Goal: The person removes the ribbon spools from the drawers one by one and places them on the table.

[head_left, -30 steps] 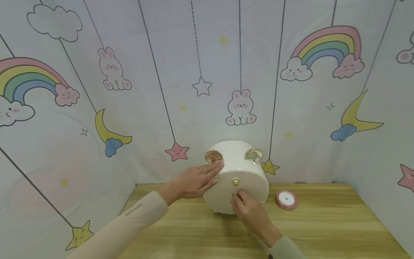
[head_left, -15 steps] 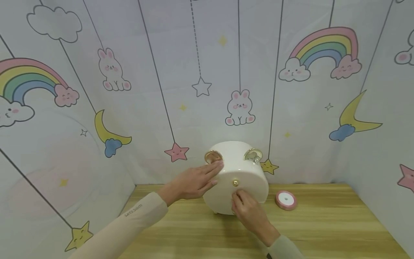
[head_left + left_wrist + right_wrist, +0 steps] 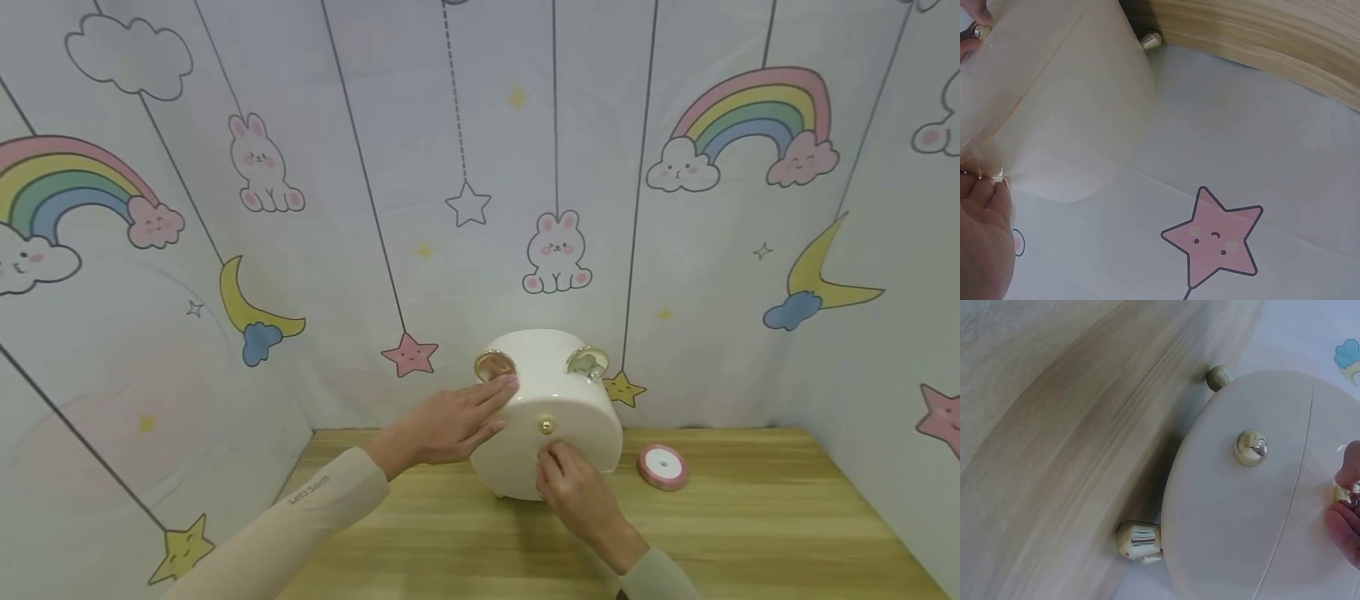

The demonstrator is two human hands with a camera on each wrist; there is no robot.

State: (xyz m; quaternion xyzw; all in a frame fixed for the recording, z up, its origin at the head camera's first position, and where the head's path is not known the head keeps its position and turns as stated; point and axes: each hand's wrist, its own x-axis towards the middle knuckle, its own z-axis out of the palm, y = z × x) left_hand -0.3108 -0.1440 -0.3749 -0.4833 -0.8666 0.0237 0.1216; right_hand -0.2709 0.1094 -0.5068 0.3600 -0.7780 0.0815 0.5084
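Observation:
A glossy white, rounded storage box (image 3: pixel 542 362) with gold-rimmed ears stands upright against the back wall. My left hand (image 3: pixel 450 425) rests on its upper left shoulder, fingers extended beside the left ear (image 3: pixel 491 362). Thumb and fingers of my right hand (image 3: pixel 579 490) pinch a gold knob (image 3: pixel 1339 494) on the front, mostly covered by them. Above that hand in the head view is another gold knob (image 3: pixel 546 426). The right wrist view shows a lower knob (image 3: pixel 1251 447) past a thin seam, which looks closed, and a gold foot (image 3: pixel 1139 540).
A pink-rimmed ribbon spool (image 3: pixel 663 467) with a white centre lies on the wood-grain table (image 3: pixel 757 517), to the right of the box. Behind and on both sides hang pale walls (image 3: pixel 360 250) printed with rainbows, bunnies and stars.

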